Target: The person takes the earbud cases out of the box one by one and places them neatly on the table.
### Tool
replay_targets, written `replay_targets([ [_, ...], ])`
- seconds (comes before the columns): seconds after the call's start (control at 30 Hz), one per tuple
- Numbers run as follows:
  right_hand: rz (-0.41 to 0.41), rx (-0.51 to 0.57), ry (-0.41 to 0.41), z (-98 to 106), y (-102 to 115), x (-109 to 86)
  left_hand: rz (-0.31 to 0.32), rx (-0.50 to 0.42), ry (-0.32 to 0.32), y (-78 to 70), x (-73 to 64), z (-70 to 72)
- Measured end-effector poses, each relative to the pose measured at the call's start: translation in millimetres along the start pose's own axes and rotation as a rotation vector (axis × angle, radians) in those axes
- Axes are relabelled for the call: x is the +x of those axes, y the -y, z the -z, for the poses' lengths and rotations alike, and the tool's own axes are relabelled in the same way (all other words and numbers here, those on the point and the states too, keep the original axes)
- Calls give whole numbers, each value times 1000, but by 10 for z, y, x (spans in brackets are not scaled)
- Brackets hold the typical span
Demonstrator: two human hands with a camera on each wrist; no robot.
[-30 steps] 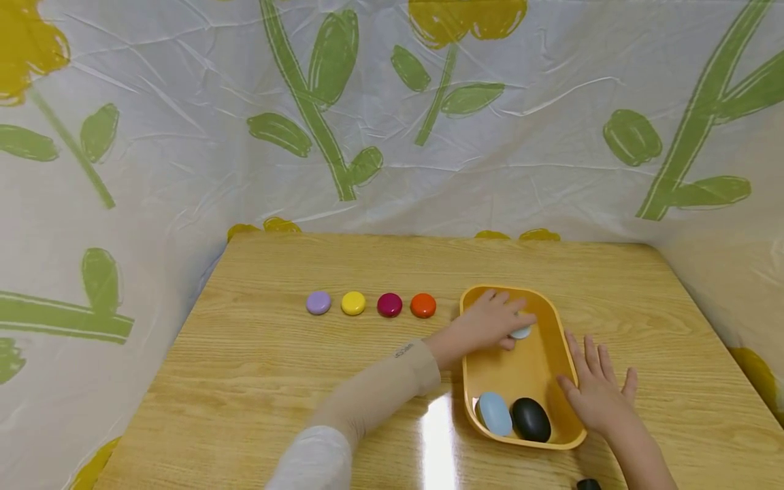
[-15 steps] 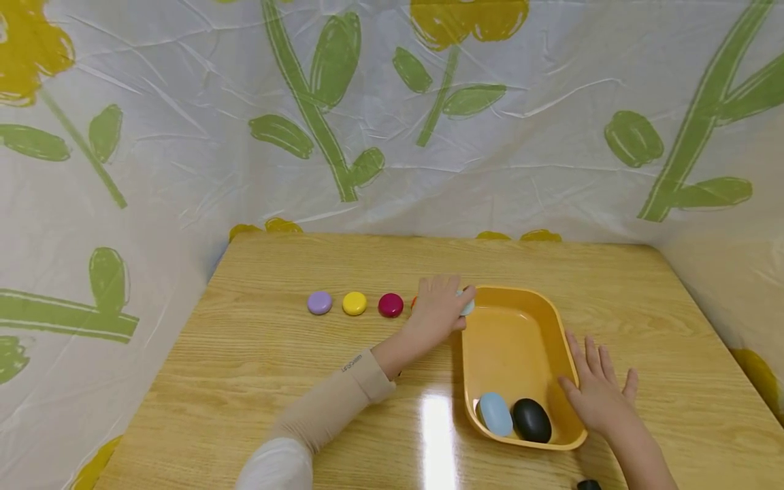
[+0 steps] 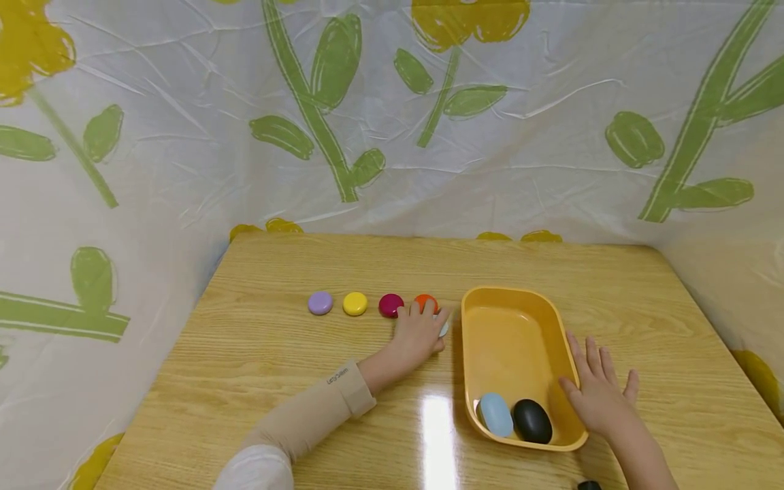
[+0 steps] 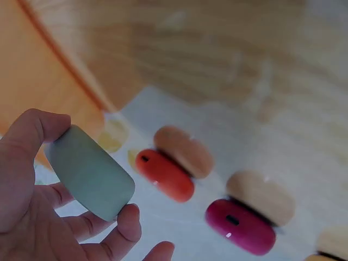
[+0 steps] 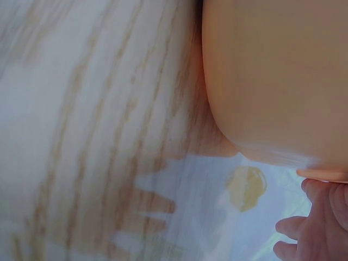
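Between thumb and fingers, my left hand (image 3: 415, 338) pinches a pale green, smooth rounded pebble-like piece (image 4: 89, 173). It is just in front of an orange piece (image 3: 427, 301), apart from it in the left wrist view. Leftward in the same row lie a magenta piece (image 3: 390, 306), a yellow one (image 3: 355, 304) and a light purple one (image 3: 320, 303). My right hand (image 3: 603, 395), fingers straight and spread, rests against the right side of an orange-yellow tray (image 3: 514, 354). Inside the tray's near end are a light blue piece (image 3: 496, 415) and a black piece (image 3: 531, 420).
All of this stands on a wooden table (image 3: 275, 381) with a glossy surface. A flower-printed cloth (image 3: 490, 163) hangs behind it and at both sides. Near the bottom edge, a small black object (image 3: 589, 485) is partly cut off.
My left hand has lifted the pale green piece out of the tray and carried it left over the rim, to the front of the orange piece. My right hand stays put.
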State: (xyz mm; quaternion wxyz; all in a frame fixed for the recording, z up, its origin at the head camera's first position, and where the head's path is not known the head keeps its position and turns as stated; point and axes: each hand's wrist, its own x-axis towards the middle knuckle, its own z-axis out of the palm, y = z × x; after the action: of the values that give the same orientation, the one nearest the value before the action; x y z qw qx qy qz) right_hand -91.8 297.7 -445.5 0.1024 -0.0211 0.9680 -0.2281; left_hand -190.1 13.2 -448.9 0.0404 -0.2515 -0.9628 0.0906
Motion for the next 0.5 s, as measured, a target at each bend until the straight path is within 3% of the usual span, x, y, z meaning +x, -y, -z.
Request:
replay_targets([
  [0.27,0,-1,2,-27,-31,0,23,-7,97,-26,14,-101],
  [0.5,-8,7,5,-44,-51,2,16,1,97,-32,26,-165],
])
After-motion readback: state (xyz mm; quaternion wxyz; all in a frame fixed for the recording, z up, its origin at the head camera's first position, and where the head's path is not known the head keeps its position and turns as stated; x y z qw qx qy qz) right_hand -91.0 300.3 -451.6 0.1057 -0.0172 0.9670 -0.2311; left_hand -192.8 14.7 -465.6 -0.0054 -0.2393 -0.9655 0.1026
